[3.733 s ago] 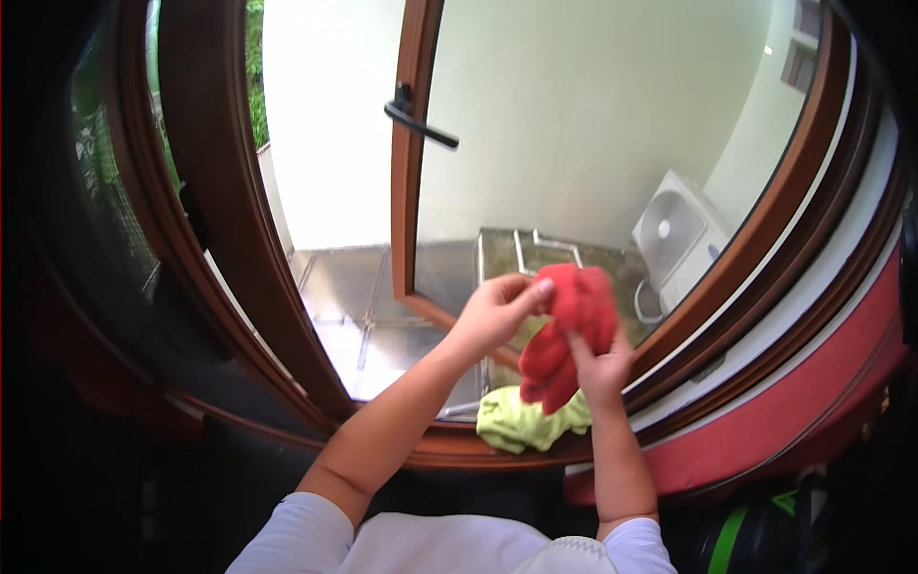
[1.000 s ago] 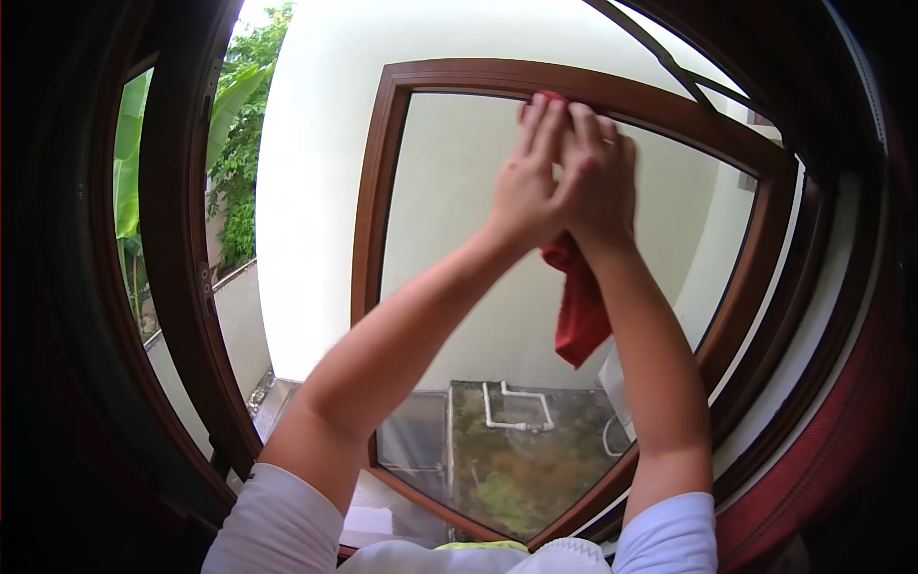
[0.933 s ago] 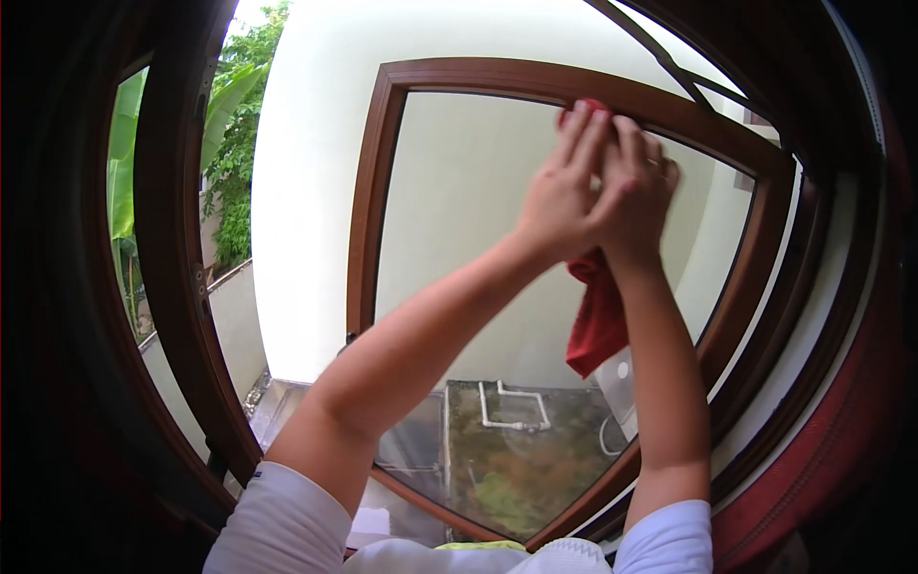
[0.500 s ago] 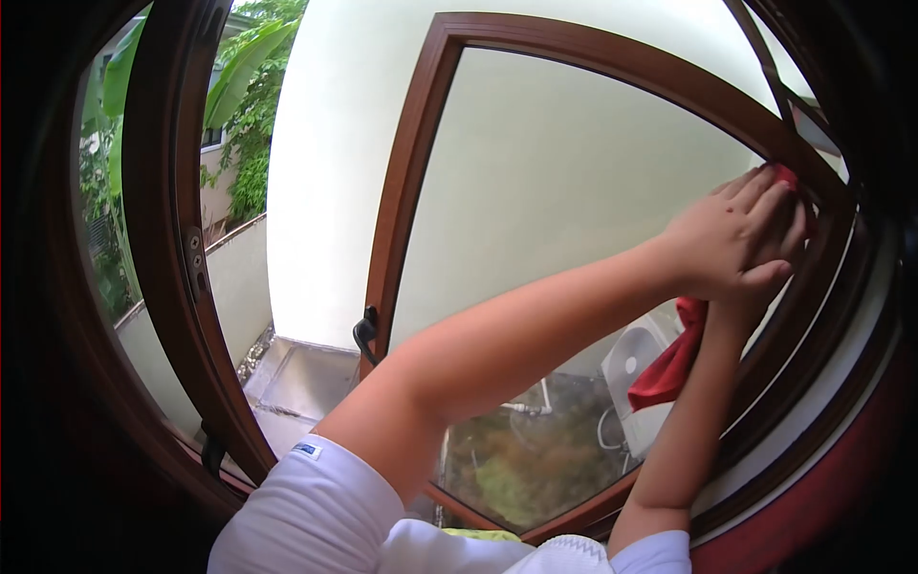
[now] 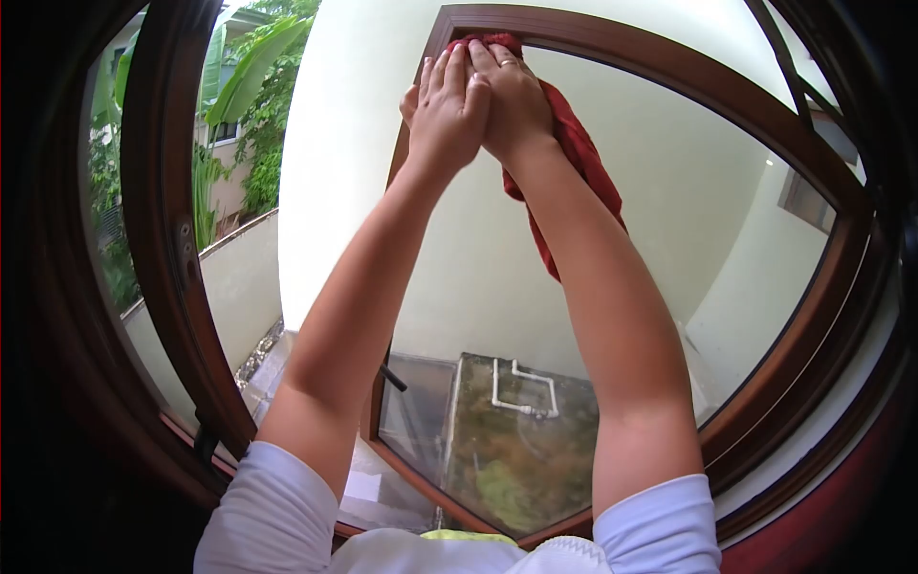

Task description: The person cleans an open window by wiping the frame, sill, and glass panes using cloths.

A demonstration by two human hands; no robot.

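Observation:
A red cloth (image 5: 585,158) is pressed against the upper left corner of a brown-framed window sash (image 5: 660,62). My right hand (image 5: 513,100) lies over the cloth with its fingers pointing up, and the loose end hangs down beside the wrist in front of the glass pane (image 5: 688,182). Close against it, my left hand (image 5: 446,120) rests at the same corner, fingers stretched out and partly over the right hand. How much cloth lies beneath the left fingers is hidden. Both arms reach up and forward.
A black window handle (image 5: 393,378) sits low on the sash's left side. To the left stands a brown frame post (image 5: 172,191), with plants (image 5: 258,124) and a low wall (image 5: 239,287) outside. White piping (image 5: 524,411) on the ground shows through the glass.
Both hands and the red cloth have moved from the sash's right side to its upper left corner. The left hand, formerly on top of the right, is now mostly beside it.

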